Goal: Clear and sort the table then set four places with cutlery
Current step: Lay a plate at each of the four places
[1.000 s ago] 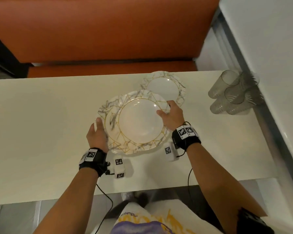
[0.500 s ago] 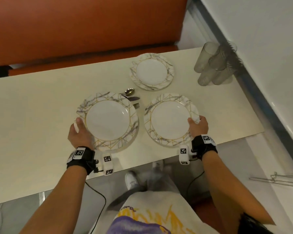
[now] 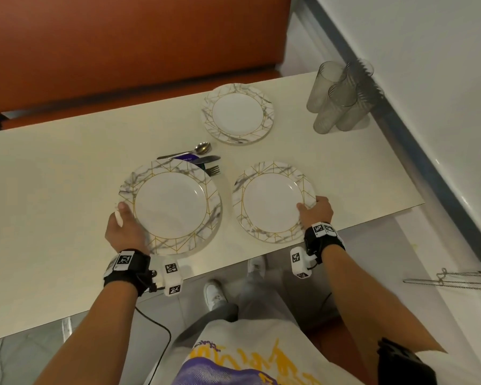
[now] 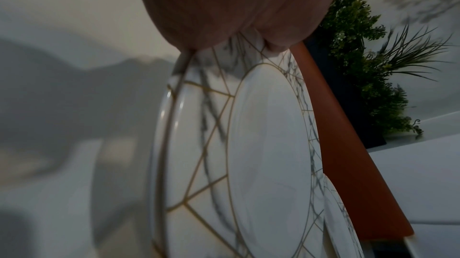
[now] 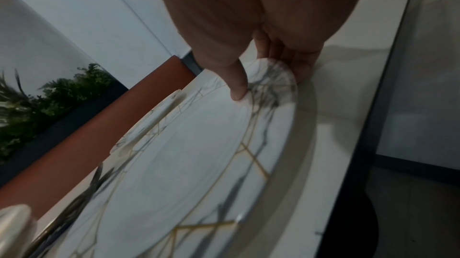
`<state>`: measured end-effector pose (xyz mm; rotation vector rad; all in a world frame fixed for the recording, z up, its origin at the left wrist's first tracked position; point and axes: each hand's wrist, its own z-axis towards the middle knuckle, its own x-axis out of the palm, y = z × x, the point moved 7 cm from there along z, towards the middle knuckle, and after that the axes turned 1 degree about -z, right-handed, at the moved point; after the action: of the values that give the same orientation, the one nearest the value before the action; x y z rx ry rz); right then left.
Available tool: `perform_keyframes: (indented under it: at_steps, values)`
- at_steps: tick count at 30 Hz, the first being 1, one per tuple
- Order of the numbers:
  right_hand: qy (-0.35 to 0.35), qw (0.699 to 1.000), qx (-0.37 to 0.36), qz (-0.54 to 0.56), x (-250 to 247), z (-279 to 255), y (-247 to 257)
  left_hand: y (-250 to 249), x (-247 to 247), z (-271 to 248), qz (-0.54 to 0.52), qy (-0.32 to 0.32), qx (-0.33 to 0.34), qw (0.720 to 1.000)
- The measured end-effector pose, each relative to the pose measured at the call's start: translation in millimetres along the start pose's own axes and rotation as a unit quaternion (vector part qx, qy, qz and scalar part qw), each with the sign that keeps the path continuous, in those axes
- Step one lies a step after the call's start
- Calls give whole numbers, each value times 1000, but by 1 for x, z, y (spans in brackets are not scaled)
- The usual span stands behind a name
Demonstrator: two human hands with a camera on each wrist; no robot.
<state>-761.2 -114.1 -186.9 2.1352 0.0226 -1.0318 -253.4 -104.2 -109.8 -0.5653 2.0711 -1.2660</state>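
Note:
Three white plates with gold lines and grey marbling are on or over the cream table [image 3: 53,190]. My left hand [image 3: 125,226] [image 4: 236,16] grips the near-left rim of the left plate [image 3: 170,209] [image 4: 261,154], thumb on top; this plate overlaps the cutlery. My right hand [image 3: 315,212] [image 5: 268,81] pinches the near-right rim of the right plate [image 3: 272,201] [image 5: 194,163], thumb on top and fingers beneath, close to the table's front edge. A third plate [image 3: 238,113] lies further back. A spoon [image 3: 203,148], knife [image 3: 208,159] and fork [image 3: 213,170] lie between the plates, handles partly hidden.
Several clear glasses [image 3: 339,98] stand clustered at the table's back right, by the grey wall ledge [image 3: 428,162]. An orange bench [image 3: 122,51] runs along the far side. A purple item [image 3: 186,157] peeks out under the cutlery. My legs are below the front edge.
One second ago both hands held one stack. My right hand has since carried a plate off to the right, uncovering the cutlery. In the last half second little has moved.

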Motion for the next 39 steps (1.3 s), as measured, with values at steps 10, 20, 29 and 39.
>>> perform_keyframes:
  at_steps: [10, 20, 29, 39]
  values:
    - [3, 1000, -5, -8, -3, 0, -9, 1, 3, -6, 2, -5, -16, 1000]
    - [-56, 980, -46, -187, -20, -23, 26, 8, -2, -2, -10, 6, -42, 999]
    - [205, 948, -242, -9, 72, -117, 144, 7, -6, -2, -29, 79, -84, 993]
    - [290, 909, -281, -106, 171, -158, 228, 22, -71, 34, -82, -19, -193, 978]
